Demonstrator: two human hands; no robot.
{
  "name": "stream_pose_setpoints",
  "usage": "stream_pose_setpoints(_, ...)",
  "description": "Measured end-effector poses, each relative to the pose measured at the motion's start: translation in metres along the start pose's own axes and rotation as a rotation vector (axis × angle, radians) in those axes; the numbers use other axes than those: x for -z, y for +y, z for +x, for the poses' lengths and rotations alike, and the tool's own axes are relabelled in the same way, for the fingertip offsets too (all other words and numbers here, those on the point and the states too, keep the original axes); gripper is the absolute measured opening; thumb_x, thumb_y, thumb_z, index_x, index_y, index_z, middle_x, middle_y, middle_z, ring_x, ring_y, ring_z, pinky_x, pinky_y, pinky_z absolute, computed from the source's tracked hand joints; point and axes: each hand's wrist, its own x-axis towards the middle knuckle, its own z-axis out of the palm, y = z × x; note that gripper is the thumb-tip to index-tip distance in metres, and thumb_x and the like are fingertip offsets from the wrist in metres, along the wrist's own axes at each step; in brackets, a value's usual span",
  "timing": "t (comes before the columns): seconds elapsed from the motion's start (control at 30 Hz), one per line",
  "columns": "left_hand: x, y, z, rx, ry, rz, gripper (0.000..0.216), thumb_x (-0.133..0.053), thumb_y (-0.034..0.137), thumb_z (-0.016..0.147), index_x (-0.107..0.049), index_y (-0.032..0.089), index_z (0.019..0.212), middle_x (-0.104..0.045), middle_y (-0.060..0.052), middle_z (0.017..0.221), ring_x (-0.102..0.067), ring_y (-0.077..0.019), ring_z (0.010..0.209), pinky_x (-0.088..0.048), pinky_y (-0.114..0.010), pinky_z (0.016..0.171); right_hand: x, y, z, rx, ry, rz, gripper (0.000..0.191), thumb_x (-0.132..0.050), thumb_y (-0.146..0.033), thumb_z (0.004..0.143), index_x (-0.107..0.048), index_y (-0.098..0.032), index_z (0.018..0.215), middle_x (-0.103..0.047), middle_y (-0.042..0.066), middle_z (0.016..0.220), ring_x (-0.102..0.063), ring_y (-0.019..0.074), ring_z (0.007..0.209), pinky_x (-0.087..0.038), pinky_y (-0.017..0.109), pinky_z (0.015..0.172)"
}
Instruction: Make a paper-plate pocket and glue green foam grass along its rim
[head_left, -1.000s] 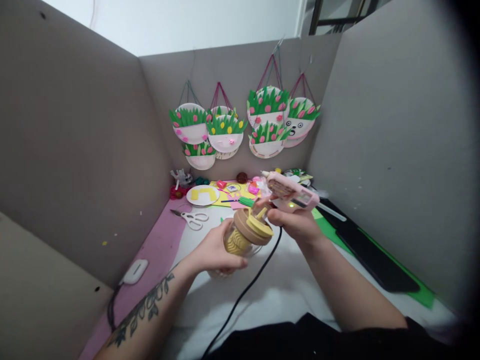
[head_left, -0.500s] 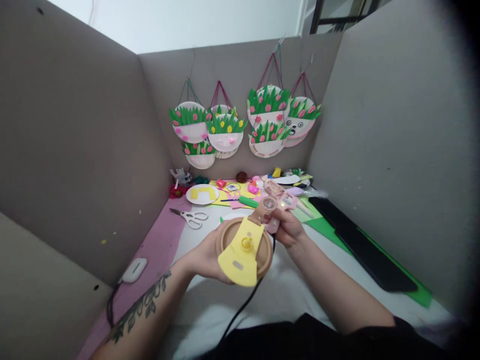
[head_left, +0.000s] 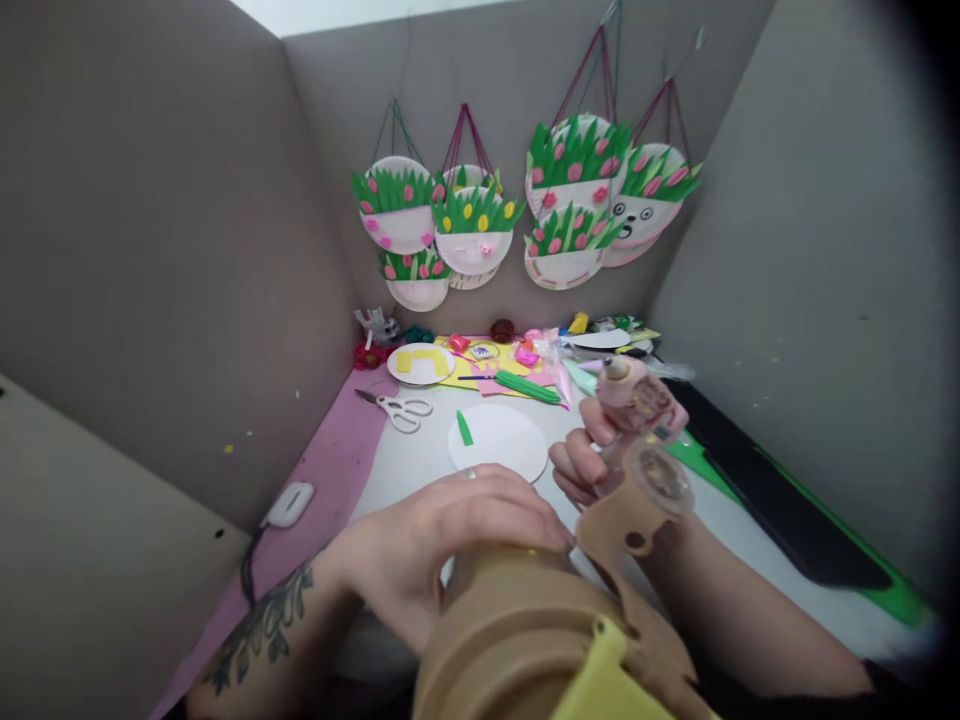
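My left hand [head_left: 442, 545] is wrapped around a tan-lidded jar [head_left: 517, 640], held close under the camera at the bottom of the view. A brown foam strip [head_left: 637, 510] and a yellow foam piece [head_left: 604, 685] sit on its lid. My right hand [head_left: 600, 450] grips a pink glue gun [head_left: 637, 400] just behind the jar, its nozzle pointing toward the camera. The jar's body is hidden behind the lid.
A white paper circle [head_left: 499, 442] with a green sliver lies on the table. Scissors [head_left: 401, 408], a paper plate with yellow pieces [head_left: 420, 364] and coloured foam scraps [head_left: 510, 370] sit at the back. Decorated paper-plate baskets [head_left: 465, 225] hang on the grey partition. A black keyboard [head_left: 780, 490] lies right.
The jar has come up much closer to the camera and turned lid-first. The glue gun has shifted right and back. The view tilted downward.
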Motion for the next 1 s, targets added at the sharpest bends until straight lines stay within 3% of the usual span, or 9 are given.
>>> stream_pose_setpoints(0.5, -0.0015, 0.0029, 0.0004, 0.003, -0.031, 0.042, 0.070, -0.060, 0.061, 0.073, -0.037, 0.030, 0.131, -0.059, -0.010, 0.113, -0.058, -0.0241, 0.104, -0.043, -0.041, 0.095, -0.0079, -0.0015, 0.0002, -0.043, 0.039, -0.012, 0.039, -0.078, -0.039, 0.057, -0.042, -0.025, 0.067, -0.051, -0.006, 0.052, -0.045, 0.0113, 0.044, -0.041, 0.020, 0.040)
stream_pose_setpoints(0.6, -0.0006, 0.0034, 0.0015, -0.005, -0.039, 0.035, 0.071, -0.059, 0.063, 0.073, -0.036, 0.030, 0.132, -0.060, -0.010, 0.112, -0.059, -0.0240, 0.103, -0.044, -0.040, 0.095, -0.0084, -0.0023, 0.0010, -0.083, 0.042, -0.029, 0.045, -0.081, -0.038, 0.052, -0.040, -0.024, 0.064, -0.052, -0.005, 0.050, -0.044, 0.0113, 0.043, -0.040, 0.021, 0.040)
stream_pose_setpoints(1.0, -0.0010, 0.0052, 0.0038, -0.039, -0.020, 0.032, 0.074, -0.054, 0.068, 0.074, -0.036, 0.027, 0.133, -0.060, -0.012, 0.109, -0.059, -0.0244, 0.103, -0.045, -0.040, 0.093, -0.0068, -0.0011, 0.0030, -0.089, 0.019, -0.004, 0.043, -0.081, -0.036, 0.053, -0.040, -0.024, 0.063, -0.056, -0.003, 0.051, -0.047, 0.0126, 0.044, -0.040, 0.021, 0.039)
